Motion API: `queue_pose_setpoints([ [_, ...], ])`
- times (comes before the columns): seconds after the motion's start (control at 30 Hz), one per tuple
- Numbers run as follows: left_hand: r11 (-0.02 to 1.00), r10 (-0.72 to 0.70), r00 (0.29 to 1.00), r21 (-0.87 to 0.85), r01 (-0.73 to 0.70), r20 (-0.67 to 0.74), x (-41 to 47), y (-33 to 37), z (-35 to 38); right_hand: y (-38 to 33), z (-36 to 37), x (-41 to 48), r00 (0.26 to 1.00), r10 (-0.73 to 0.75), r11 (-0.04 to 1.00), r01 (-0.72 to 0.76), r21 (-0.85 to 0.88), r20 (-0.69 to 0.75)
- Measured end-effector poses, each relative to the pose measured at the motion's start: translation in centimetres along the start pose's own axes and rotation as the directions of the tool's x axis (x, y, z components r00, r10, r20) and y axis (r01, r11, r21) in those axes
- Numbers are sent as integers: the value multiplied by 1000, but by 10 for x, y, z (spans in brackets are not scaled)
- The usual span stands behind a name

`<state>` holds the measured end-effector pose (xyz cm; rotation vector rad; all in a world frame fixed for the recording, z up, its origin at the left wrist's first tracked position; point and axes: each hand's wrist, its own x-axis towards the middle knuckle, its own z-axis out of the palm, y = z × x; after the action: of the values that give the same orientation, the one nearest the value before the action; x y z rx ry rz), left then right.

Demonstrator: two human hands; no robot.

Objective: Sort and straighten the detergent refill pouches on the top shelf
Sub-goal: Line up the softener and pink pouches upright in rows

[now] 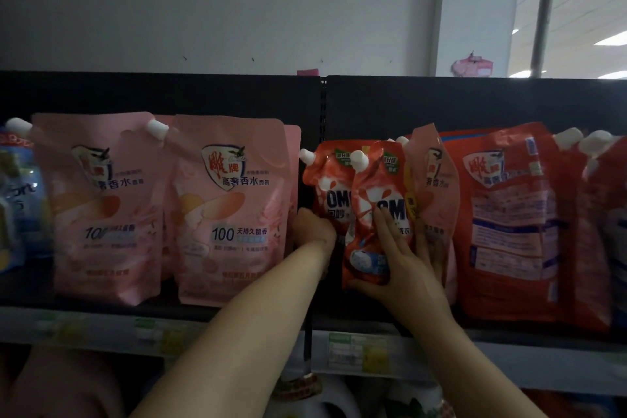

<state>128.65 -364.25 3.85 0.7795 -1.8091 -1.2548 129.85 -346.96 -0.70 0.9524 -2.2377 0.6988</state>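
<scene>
A: How's the light?
B: Dim on the shelf; the black back panel (pixel 475 105) swallows it. Brightness comes from ceiling lights (pixel 610 41) at upper right.
A: Sharpness?
B: Soft throughout. Price labels (pixel 356 355) at the bottom are unreadably blurred, the left-edge pouches (pixel 17 193) smeared and bent by the wide lens

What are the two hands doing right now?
Left hand: closed around the left red pouch.
Right hand: open, fingers spread, clasping the front red pouch.
</scene>
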Motion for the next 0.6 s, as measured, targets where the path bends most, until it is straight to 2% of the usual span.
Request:
queue_pose_setpoints([
  [0.13, 990, -89, 996, -110, 86, -21, -7, 4, 8, 1, 1, 0, 1000, -18, 1000, 18, -5, -18],
  [0.2, 991, -94, 995, -94, 95, 18, -16, 9, 5, 0, 1, 0, 1000, -17, 1000, 17, 3, -17],
  [0.33, 993, 53, 996, -105, -46, 71, -35, 7, -9, -1, -1, 1, 1000, -19, 1000, 19, 1, 23],
  [0.4, 983, 144, 983, -128, -130, 112, -48, 1, -19, -3, -4, 0, 999, -39, 997, 39, 69, 5],
  [0.5, 977, 192, 955, -139, -163, 227, -63, -6, -29, -9, -12, -3, 992, 58, 966, -27, 257, -116],
  [0.6, 967, 198, 889, -233, -107, 414, -72, -4, -35, -12, -19, -5, 991, 87, 966, -58, 251, -106],
])
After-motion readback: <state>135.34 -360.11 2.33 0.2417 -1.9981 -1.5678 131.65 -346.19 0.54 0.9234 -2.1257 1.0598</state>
